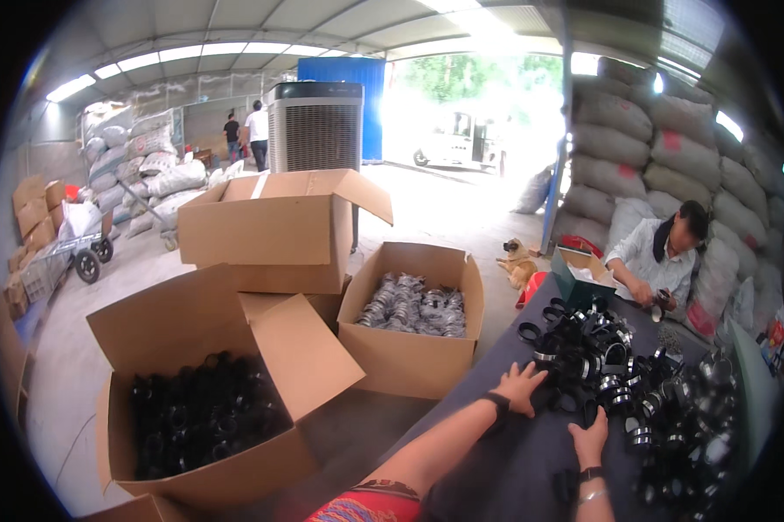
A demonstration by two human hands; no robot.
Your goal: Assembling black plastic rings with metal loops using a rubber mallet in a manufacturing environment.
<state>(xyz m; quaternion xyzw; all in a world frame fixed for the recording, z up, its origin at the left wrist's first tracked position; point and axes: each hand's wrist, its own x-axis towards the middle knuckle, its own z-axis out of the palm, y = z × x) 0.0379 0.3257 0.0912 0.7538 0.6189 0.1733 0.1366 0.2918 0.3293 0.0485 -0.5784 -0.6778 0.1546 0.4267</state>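
Observation:
A heap of black rings (614, 348), some with shiny silver bands, covers much of the dark grey table (505, 448) in front of me. My left hand (521, 389) reaches to the heap's left edge, its fingers spread and touching the nearest rings. Close by on the right, my right hand (590, 438) has thumb and fingers closed around a black ring (590, 410) at the near side of the heap. My fingers partly hide that ring.
Left of the table stand an open carton (209, 465) of black rings, a carton (409, 365) of plastic-wrapped parts and a larger carton (261, 230). Across the table sits a co-worker (670, 252) handling a small part, beside a green box (581, 274). A dog (517, 265) lies beyond.

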